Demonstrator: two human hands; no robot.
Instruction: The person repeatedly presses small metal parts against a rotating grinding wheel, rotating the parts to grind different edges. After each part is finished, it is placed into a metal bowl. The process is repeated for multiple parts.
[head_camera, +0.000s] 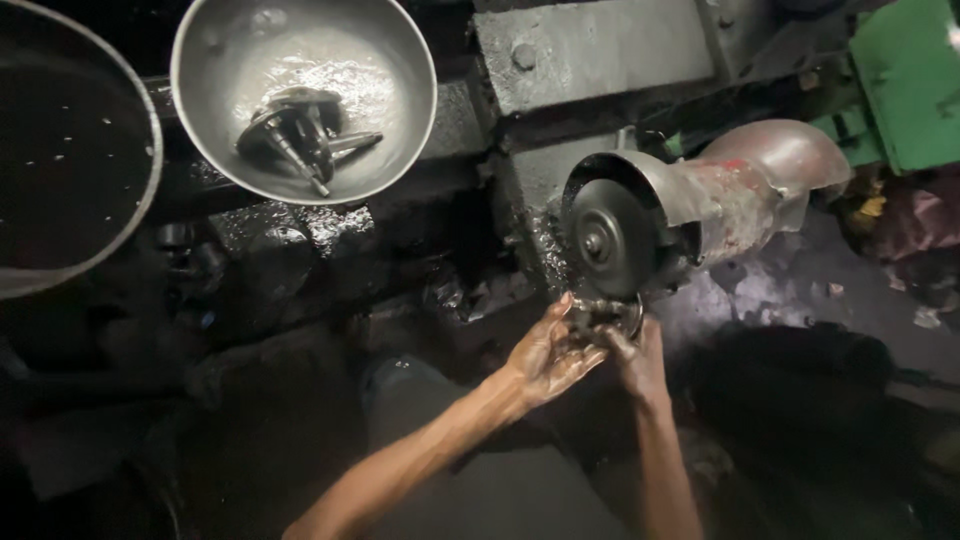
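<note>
greasy small dark metal part (600, 318) grasped jointly by left hand (548, 352) and right hand (636, 358), beneath round grey grinding disc (603, 240).

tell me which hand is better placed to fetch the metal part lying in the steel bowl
Probably the left hand: it is on the side nearer the steel bowl, up and to the left. The right hand is farther away, and both touch a small part under the grinder disc.

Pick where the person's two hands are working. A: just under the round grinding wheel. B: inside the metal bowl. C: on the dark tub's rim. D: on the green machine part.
A: the left hand and right hand meet around a small metal part right below the grinding wheel, far from the metal bowl.
</note>
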